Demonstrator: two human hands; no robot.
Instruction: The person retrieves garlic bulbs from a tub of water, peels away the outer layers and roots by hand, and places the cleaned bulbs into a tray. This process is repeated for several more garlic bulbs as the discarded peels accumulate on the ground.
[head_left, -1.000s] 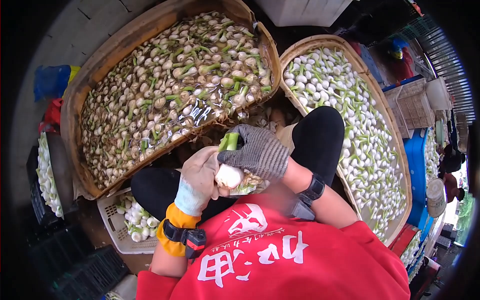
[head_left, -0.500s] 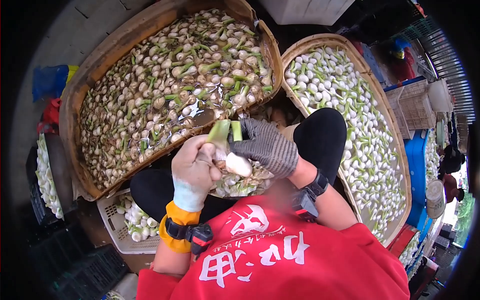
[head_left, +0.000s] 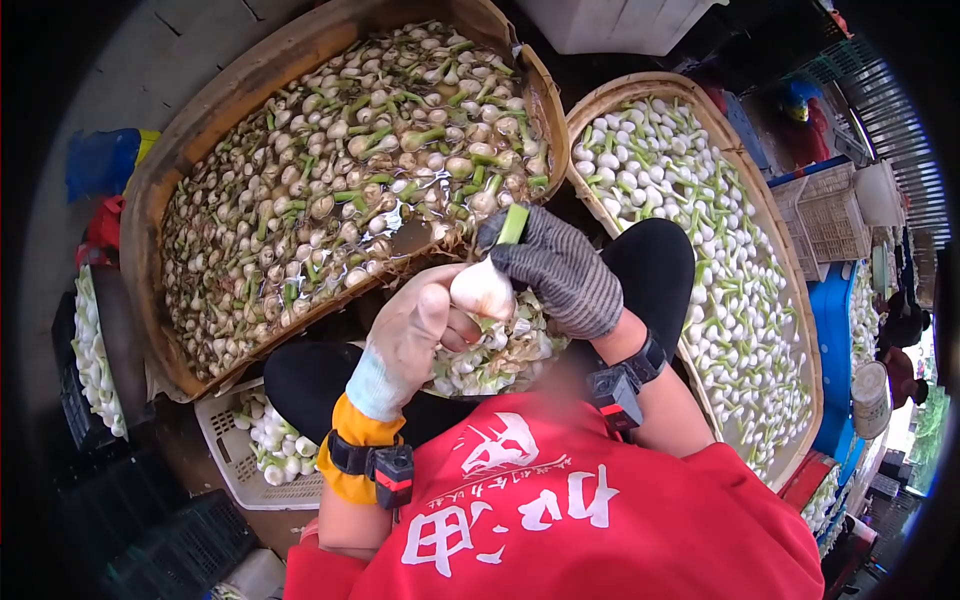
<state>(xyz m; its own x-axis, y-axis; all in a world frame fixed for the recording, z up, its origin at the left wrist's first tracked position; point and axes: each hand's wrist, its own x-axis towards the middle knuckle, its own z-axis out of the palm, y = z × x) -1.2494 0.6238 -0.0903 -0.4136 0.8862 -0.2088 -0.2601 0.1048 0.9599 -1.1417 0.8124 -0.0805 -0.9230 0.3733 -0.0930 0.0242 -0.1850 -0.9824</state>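
A white garlic bulb (head_left: 483, 291) with a short green stem is held up over my lap. My right hand (head_left: 560, 270), in a dark grey striped glove, grips it around the neck, the cut stem poking out above the fingers. Against the bulb's left side, my left hand (head_left: 415, 325) in a pale glove has its fingers curled, with the fingertips partly hidden behind the bulb. Under both hands lies a heap of garlic peelings (head_left: 500, 362) between my legs.
A large tub (head_left: 145, 235) of unpeeled garlic in brown water stands ahead to the left. Right of my knee is a long basin (head_left: 805, 345) of clean white garlic. A white plastic basket (head_left: 222, 445) with peeled bulbs sits by my left leg.
The loose green outer layer at my left hand is gone from view. The bulb has turned more upright in my right hand, and my left hand has shifted slightly right.
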